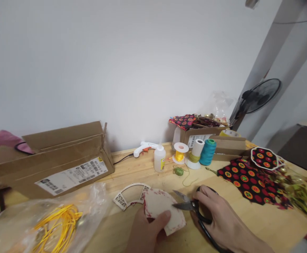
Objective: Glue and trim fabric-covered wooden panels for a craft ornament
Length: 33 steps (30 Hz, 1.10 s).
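My left hand is closed on a fan-shaped off-white piece with reddish smudges along its edges, thumb on top. Whether it is card or fabric I cannot tell. In my right hand is a pair of scissors with black handles. Their blades are spread, and the lower one lies over the piece's right part. Just behind the left hand, a pale fan-shaped openwork frame lies on the table, partly covered by the piece.
Behind my hands stand a glue bottle, a white glue gun, a yellow cord spool and a teal thread cone. Patterned black fabric lies right. A cardboard box and bagged yellow cords are left.
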Tool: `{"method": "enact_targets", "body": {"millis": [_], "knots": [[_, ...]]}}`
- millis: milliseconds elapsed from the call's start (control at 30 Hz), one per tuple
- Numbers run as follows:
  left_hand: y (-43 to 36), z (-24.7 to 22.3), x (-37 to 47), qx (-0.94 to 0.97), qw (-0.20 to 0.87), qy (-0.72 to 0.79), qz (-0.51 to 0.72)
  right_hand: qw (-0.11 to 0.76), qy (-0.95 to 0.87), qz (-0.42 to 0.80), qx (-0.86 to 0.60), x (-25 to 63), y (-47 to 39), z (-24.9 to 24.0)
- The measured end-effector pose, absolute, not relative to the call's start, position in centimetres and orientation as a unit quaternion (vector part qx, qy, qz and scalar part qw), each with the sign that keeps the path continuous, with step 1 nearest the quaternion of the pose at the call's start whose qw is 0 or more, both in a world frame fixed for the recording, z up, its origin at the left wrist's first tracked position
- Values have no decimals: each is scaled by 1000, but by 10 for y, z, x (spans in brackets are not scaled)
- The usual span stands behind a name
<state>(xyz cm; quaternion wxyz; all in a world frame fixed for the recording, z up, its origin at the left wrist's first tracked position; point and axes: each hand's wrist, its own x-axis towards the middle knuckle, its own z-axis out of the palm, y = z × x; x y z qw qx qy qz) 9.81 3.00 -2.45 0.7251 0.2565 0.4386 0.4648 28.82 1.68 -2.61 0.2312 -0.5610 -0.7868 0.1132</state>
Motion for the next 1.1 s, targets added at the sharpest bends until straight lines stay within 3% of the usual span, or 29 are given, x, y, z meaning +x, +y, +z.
{"method": "enact_targets", "body": {"millis": [400,800,1100], "knots": [[34,-41,89,360,656,497,440,201,-784,112,-576,289,21,-27],[28,-46,89,340,694,480,416,215,-764,107,-599,289,24,-28],[34,-39,89,300,671,489,469,193,-785,102,-579,289,20,-27]]}}
